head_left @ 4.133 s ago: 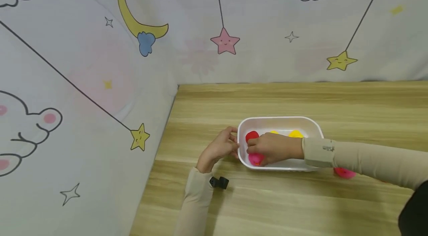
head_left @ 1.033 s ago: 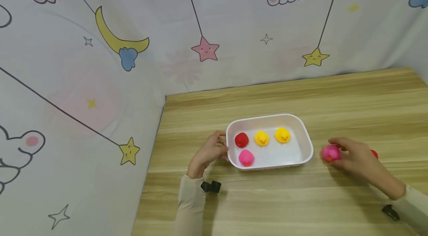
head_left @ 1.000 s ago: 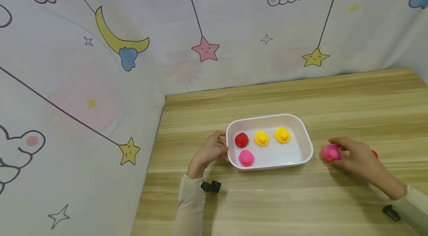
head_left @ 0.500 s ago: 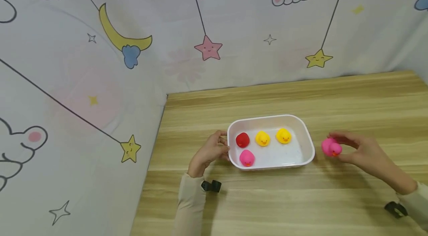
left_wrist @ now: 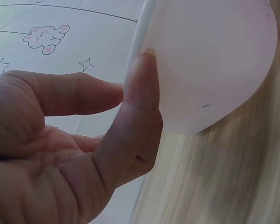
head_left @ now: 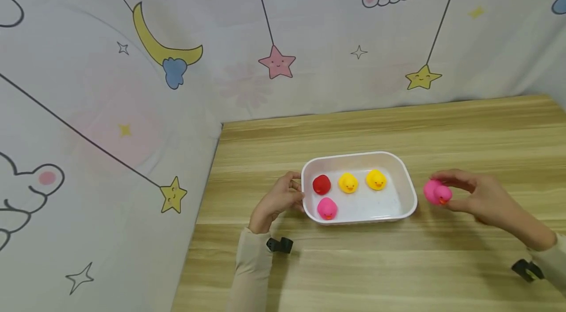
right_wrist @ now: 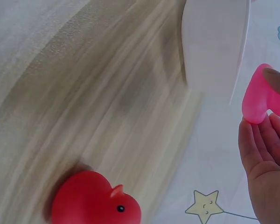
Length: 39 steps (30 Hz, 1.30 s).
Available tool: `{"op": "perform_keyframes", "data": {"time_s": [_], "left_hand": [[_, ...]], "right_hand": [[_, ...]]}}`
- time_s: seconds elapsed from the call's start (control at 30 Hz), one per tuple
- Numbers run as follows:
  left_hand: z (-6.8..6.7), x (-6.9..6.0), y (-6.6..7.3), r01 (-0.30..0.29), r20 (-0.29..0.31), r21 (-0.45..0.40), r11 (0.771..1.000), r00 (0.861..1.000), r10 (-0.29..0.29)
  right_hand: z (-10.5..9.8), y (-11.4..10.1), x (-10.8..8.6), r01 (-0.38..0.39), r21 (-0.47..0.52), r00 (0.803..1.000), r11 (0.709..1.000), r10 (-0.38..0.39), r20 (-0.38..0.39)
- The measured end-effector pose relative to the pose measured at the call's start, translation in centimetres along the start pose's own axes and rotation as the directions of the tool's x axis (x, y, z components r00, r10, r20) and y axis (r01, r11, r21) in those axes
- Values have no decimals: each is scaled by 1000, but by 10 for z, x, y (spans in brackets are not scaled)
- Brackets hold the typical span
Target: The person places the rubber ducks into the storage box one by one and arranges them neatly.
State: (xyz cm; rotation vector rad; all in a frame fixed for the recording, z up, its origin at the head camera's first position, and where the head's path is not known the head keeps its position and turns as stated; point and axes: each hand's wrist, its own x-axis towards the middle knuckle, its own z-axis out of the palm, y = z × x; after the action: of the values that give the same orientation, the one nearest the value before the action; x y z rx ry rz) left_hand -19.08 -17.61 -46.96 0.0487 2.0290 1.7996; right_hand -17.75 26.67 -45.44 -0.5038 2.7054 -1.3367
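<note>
In the head view my left hand (head_left: 277, 203) holds the left end of the white plastic tray (head_left: 403, 206). The left wrist view has fingertips against its rim and outer wall. Inside the tray sit a red rubber duck (head_left: 321, 184), a pink rubber duck (head_left: 327, 209) and two yellow rubber ducks (head_left: 348, 183). Right of the tray, my right hand (head_left: 491, 199) pinches another pink rubber duck (head_left: 437, 192) between thumb and fingers. That duck appears raised off the table. A second red rubber duck (right_wrist: 95, 200) lies on the table in the right wrist view.
The wood-grain table (head_left: 353, 272) meets a white cloth backdrop (head_left: 327, 17) printed with stars, a moon and animals at its left and back. Black wrist-worn devices (head_left: 279, 245) show at both cuffs.
Earlier my right hand was inside the tray over the pink duck there. It has since gone right, taken hold of another pink duck and lifted it slightly. My left hand stays on the tray.
</note>
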Motion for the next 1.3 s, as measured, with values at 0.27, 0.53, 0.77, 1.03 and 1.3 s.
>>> {"op": "perform_keyframes", "data": {"time_s": [0.27, 0.53, 0.77, 1.03, 1.3], "left_hand": [[-1, 0, 2, 2, 11, 8, 1000, 1000, -2], [0, 0, 4, 11, 10, 9, 1000, 1000, -11], [1, 0, 2, 10, 3, -7, 1000, 1000, -10], [1, 1, 1, 1, 8, 2, 1000, 1000, -1], [0, 1, 0, 6, -1, 16, 1000, 1000, -6]], "right_hand": [[-1, -3, 7, 81, -5, 996, 997, -80, 24], [2, -11, 15, 98, -34, 994, 995, -96, 48], [6, -28, 27, 107, -36, 990, 994, -103, 98], [13, -35, 36, 107, -24, 985, 994, -103, 137], [23, -43, 51, 142, -4, 968, 990, -138, 209]]}}
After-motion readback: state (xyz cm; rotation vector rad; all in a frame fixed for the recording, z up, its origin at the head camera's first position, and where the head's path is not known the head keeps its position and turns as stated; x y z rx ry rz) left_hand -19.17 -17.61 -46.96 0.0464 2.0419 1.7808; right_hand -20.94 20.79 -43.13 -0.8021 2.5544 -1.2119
